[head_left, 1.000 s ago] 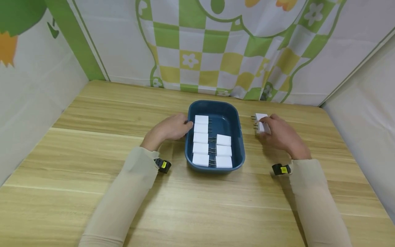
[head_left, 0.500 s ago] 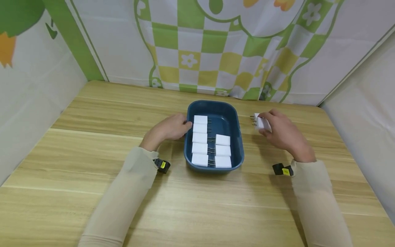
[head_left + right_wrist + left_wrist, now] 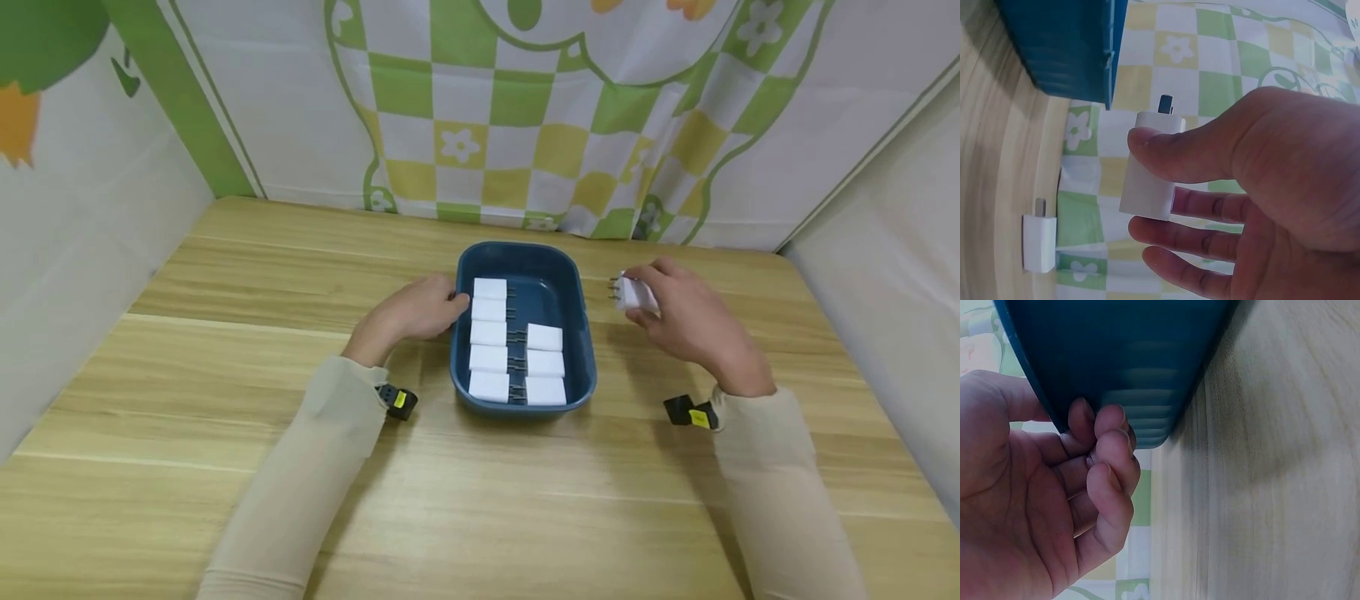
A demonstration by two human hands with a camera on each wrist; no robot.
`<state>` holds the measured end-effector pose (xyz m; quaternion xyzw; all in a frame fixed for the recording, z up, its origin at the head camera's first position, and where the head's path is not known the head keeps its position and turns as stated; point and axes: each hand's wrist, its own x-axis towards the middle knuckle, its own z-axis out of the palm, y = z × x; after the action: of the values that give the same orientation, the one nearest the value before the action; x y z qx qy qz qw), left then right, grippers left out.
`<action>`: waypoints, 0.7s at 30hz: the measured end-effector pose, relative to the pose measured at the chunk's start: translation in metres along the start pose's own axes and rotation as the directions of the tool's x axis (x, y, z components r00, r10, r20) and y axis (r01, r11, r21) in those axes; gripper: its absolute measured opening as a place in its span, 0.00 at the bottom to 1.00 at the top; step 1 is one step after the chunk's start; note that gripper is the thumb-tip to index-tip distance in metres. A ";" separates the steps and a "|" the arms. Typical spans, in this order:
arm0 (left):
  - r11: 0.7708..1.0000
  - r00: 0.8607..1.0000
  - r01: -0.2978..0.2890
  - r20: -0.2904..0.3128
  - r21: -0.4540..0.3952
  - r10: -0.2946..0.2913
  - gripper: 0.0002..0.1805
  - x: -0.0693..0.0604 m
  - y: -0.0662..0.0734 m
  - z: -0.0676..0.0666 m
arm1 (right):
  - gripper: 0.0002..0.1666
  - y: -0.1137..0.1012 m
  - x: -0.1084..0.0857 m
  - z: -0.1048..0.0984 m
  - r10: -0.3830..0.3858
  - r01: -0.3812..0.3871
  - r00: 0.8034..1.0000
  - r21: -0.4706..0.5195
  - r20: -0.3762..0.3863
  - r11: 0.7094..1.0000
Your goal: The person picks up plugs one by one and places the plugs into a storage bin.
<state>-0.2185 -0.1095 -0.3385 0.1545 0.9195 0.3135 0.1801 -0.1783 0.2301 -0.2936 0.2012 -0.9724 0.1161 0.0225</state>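
My left hand (image 3: 420, 307) grips the left rim of a dark blue plastic basin (image 3: 558, 265), thumb over the edge and curled fingertips against its outer wall. Inside lie white charger plugs in two columns, with their prongs facing each other; the left column (image 3: 488, 334) is longer than the right column (image 3: 544, 364). To the right of the basin, my right hand (image 3: 688, 321) pinches a white charger plug (image 3: 1149, 175) by its sides, raised off the table, prongs toward the basin. Another charger plug (image 3: 1039, 244) stands on the table beyond it, mostly hidden in the head view.
A light wooden table (image 3: 480, 517) carries everything. Behind it hangs a checked green, yellow and white curtain (image 3: 517, 125), with white fabric walls at both sides. Each wrist wears a small black camera (image 3: 401, 404). The basin's far right part shows bare floor.
My right hand has taken hold of the nearer charger plug and lifted it off the table, covering most of the one behind. My left hand stays on the basin's rim.
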 end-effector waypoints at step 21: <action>1.000 1.000 0.003 0.005 -0.006 -0.003 0.22 0.000 0.000 0.000 | 0.26 -0.028 0.008 -0.016 -0.114 0.115 0.993 -0.054 0.021 0.992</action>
<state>-0.2188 -0.1093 -0.3387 0.1531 0.9184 0.3155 0.1833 -0.1747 0.2062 -0.2711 0.2567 -0.9623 0.0859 0.0259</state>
